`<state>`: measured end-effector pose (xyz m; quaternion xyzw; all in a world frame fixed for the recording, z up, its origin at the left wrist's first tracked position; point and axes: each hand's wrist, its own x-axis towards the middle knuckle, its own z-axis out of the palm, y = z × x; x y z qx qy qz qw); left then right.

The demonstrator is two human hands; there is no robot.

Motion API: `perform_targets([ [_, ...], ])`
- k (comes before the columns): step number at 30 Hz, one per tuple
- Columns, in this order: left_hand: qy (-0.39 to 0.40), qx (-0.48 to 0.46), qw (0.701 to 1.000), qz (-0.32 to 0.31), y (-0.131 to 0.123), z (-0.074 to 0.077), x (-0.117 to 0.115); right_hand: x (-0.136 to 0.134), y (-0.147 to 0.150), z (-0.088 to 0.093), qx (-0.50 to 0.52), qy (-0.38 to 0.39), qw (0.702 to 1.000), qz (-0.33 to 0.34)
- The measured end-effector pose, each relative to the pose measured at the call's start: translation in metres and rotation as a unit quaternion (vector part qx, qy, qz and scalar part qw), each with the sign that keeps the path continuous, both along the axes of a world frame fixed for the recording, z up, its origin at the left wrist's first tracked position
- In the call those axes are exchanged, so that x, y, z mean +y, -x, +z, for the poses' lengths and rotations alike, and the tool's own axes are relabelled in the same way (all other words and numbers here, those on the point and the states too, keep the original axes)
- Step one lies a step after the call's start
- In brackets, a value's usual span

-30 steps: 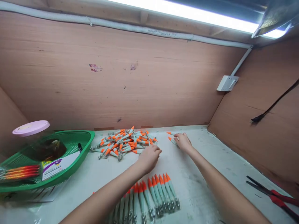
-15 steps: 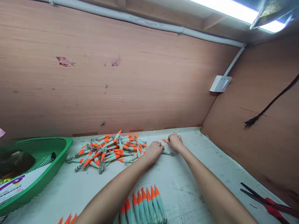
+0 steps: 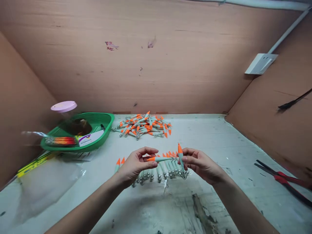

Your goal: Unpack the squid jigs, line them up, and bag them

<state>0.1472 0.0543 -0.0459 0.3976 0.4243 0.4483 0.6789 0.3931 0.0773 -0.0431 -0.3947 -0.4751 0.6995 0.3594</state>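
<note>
Between its thumb and fingers, my left hand (image 3: pixel 138 162) holds a pale green fishing lure (image 3: pixel 162 159) by its orange end, lying nearly level with its metal hooks toward the right. A second lure (image 3: pixel 180 152) stands almost upright in my right hand (image 3: pixel 198 164), orange tip up and hooks hanging below. Under both hands, a row of similar lures (image 3: pixel 168 165) lies side by side on the table, hook ends toward me, partly hidden by the hands. Farther back sits a loose pile of lures (image 3: pixel 146 125). Two more orange tips (image 3: pixel 118 161) show left of my left hand.
A green basket (image 3: pixel 110 125) at the left holds a printed card, a packet of lures and a jar with a pink lid (image 3: pixel 63 106). Clear plastic bags (image 3: pixel 48 182) lie before it. Red-handled scissors (image 3: pixel 280 177) rest at the right. Wooden walls enclose the table.
Both hands have come back from beside the pile to above the row, each now with a lure raised. The view has tilted down and swung left, showing the bags and packet.
</note>
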Motion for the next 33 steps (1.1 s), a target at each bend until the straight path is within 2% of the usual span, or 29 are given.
perform_targets([
  [6, 0.022, -0.066, 0.998, 0.001, 0.025, -0.001, -0.040, -0.027, 0.034, 0.004, 0.015, -0.009, 0.999, 0.030],
  [10, 0.052, -0.130, 0.989, -0.036, 0.031, -0.001, -0.054, -0.039, 0.049, 0.004, 0.032, -0.006, 0.998, 0.062],
  [21, 0.044, -0.191, 0.972, -0.129, 0.033, -0.001, -0.064, -0.059, 0.075, 0.014, 0.061, 0.022, 0.990, 0.127],
  [33, 0.050, -0.160, 0.979, -0.115, 0.026, -0.002, -0.065, -0.062, 0.072, 0.007, 0.072, 0.044, 0.989, 0.125],
])
